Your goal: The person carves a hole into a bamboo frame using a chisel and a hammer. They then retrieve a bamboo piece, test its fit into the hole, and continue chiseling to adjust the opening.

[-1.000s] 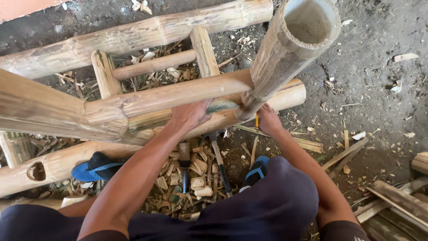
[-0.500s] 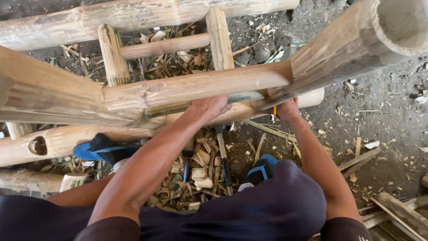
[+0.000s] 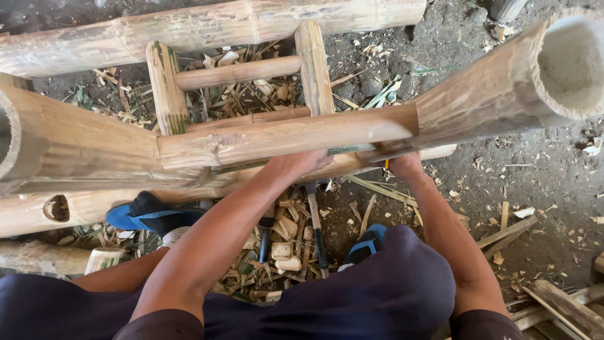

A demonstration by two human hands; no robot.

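Seen from above, a person crouches over a bamboo frame (image 3: 264, 135). The left hand (image 3: 302, 162) is curled against the underside of its horizontal pole, seemingly to steady it, while the right hand (image 3: 406, 165) is tucked under the joint with a thick slanting pole (image 3: 503, 101), perhaps gripping a small yellow-handled tool; its grip cannot be told. Poles crowd the front and left; chip-strewn ground (image 3: 535, 182) lies open to the right.
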